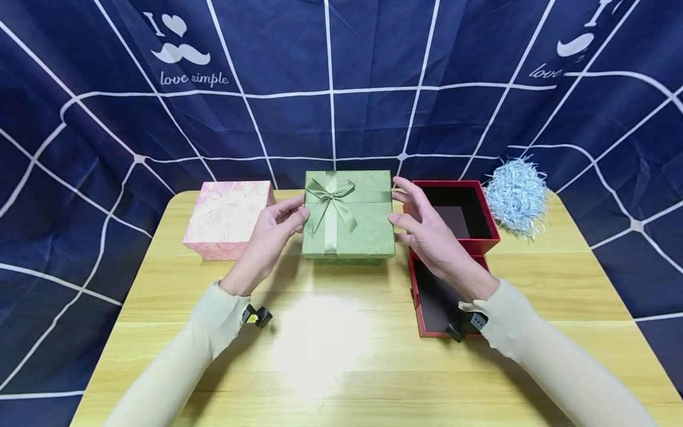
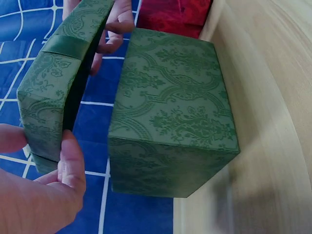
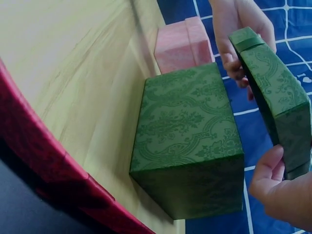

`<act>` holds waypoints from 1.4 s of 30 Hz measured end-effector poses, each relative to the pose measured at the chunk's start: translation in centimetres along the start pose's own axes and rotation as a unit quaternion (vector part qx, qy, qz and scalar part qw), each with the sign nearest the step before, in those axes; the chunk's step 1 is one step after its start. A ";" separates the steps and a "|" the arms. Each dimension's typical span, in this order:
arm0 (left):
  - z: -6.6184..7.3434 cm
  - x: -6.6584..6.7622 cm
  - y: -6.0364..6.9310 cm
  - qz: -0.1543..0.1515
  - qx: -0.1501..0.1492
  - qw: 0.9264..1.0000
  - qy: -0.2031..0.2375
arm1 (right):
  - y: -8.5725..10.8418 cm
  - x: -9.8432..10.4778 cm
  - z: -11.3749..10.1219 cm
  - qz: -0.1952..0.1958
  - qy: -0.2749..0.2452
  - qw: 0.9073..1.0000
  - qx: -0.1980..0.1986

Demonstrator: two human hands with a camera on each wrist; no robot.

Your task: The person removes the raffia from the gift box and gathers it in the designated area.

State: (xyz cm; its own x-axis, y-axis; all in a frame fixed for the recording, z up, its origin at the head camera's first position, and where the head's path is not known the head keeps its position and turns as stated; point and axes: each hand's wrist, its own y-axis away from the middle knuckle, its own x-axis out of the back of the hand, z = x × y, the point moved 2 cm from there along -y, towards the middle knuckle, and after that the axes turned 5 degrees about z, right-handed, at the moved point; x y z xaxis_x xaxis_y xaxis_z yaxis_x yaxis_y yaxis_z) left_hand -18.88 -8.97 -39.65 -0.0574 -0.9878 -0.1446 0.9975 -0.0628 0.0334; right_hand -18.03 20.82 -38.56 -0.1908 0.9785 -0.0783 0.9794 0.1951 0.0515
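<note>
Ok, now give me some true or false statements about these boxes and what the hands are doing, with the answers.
1. The left hand and right hand both hold the green lid. True.
2. The pink box is left of the green box. True.
3. The green lid sits fully closed on the green box. False: the wrist views show it apart from the box.
4. The bow on the green lid is red. False: it is green.
5. The blue shredded paper lies beside the pink box. False: it lies beside the rear red box piece.
</note>
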 end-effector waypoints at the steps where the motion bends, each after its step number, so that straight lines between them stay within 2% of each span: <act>1: 0.1 0.1 0.1 0.002 -0.002 1.000 -0.017 | 0.1 0.0 0.0 0.001 -0.006 1.000 -0.004; 5: 0.2 0.5 0.5 0.005 -0.004 0.999 -0.049 | 0.4 -0.1 -0.1 0.004 -0.031 0.999 -0.026; 9: 0.4 0.7 0.8 0.014 0.001 0.999 -0.051 | 0.6 -0.1 0.0 0.013 -0.043 0.998 -0.054; 13: 0.6 0.6 1.0 0.021 -0.002 0.999 -0.049 | 0.8 0.1 0.0 0.030 -0.050 0.996 -0.067; 16: 0.8 0.5 1.1 0.021 -0.010 0.999 -0.046 | 0.9 0.4 -0.1 0.042 -0.047 0.996 -0.070; 19: 1.0 0.5 1.4 0.016 -0.018 0.999 -0.042 | 1.2 0.6 -0.3 0.045 -0.018 0.996 -0.072; 22: 1.3 0.7 1.7 0.013 -0.032 0.998 -0.050 | 1.5 0.8 -0.4 0.041 0.011 0.998 -0.055; 28: 2.3 1.4 2.6 0.014 -0.087 0.991 -0.097 | 2.0 0.9 -0.6 0.008 0.034 0.999 0.019; 31: 2.7 1.5 3.0 -0.015 -0.100 0.991 -0.092 | 2.4 1.1 -0.8 -0.009 0.027 0.999 0.031; 34: 2.7 1.5 3.4 -0.071 -0.105 0.990 -0.061 | 2.8 1.2 -0.9 -0.035 0.009 0.999 0.039; 36: 2.7 1.5 3.8 -0.110 -0.109 0.987 -0.032 | 3.1 1.2 -1.0 -0.056 -0.007 0.997 0.045; 38: 2.6 1.6 4.0 -0.138 -0.116 0.983 -0.015 | 3.3 1.3 -1.0 -0.071 -0.024 0.996 0.046; 40: 2.5 1.6 4.2 -0.154 -0.120 0.981 0.000 | 3.5 1.4 -1.0 -0.083 -0.041 0.995 0.040; 42: 2.6 1.6 4.4 -0.156 -0.121 0.980 0.003 | 3.7 1.5 -1.0 -0.090 -0.061 0.994 0.033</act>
State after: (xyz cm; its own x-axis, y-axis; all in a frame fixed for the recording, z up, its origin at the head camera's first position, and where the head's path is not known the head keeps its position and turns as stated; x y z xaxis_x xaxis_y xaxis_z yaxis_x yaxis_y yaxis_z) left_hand -14.67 -11.22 -37.22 -0.3622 -0.9249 -0.1158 0.9120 -0.3259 -0.2492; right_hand -14.73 23.12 -37.52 -0.3583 0.9120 -0.1998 0.9329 0.3579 -0.0393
